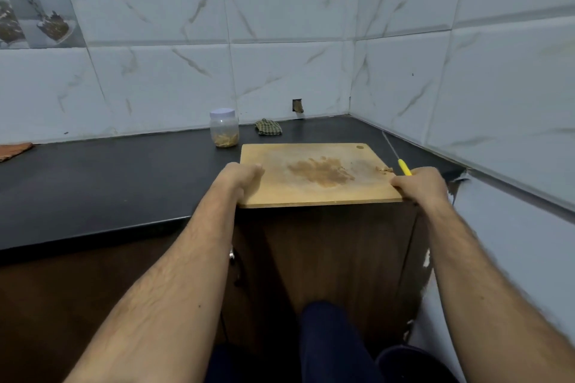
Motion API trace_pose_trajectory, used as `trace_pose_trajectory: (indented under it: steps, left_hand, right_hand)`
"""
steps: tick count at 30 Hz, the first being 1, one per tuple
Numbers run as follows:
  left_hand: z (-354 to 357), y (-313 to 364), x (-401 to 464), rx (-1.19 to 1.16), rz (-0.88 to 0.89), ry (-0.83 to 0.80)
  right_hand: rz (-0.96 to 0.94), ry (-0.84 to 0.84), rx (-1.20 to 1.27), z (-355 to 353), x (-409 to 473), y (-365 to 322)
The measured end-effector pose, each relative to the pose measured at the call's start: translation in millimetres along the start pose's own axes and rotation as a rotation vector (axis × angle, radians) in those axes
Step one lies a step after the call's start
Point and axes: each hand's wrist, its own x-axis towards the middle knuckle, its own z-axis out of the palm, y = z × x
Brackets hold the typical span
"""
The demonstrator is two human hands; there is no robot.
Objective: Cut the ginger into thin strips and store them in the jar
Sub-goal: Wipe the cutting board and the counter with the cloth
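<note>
While both hands grip the cutting board (314,177) at its side edges, the main risk lies with the right hand (420,185): its fingers curl over the board's right edge, and the yellow handle of the knife (404,166) emerges just behind the knuckles. Cannot tell whether the handle is pinched in that hand or merely lies beside it. If the board is lifted or tilted, the knife could slide or drop, and the thin blade points away toward the wall. Left hand (241,179): fingers curled under the left edge, thumb on top, firm hold. The board's near edge overhangs the dark counter (109,177); a slip would likely tip it off.

Ginger scraps (384,169): a few small pieces near the right edge, just beside the right fingers; a tilt could spill them. Brown wet stain mid-board. Jar (224,127): lid on, strips at the bottom, standing beyond the board's far left corner. Checked cloth (268,127) further back by the wall.
</note>
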Motion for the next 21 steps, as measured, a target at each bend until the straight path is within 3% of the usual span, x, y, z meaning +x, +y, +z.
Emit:
trace_pose_trajectory:
  steps: [5,9,13,17,21]
  left_hand:
    - [38,-2,-17,-0.141,-0.043,-0.129]
    - [67,-6,-36,-0.175,-0.03,-0.158]
    - [91,-8,-50,-0.244,-0.042,-0.174]
    - [112,-8,-67,-0.287,-0.055,-0.201]
    - [131,-16,-84,-0.305,-0.05,-0.232]
  right_hand:
    - [-0.012,0.1,-0.002,-44,-14,21]
    - [-0.004,0.147,-0.208,-75,-27,38]
    - [0.012,0.303,-0.35,-95,-41,46]
    - [-0.107,0.474,-0.364,-99,-59,44]
    - [-0.236,0.474,-0.373,-91,-76,40]
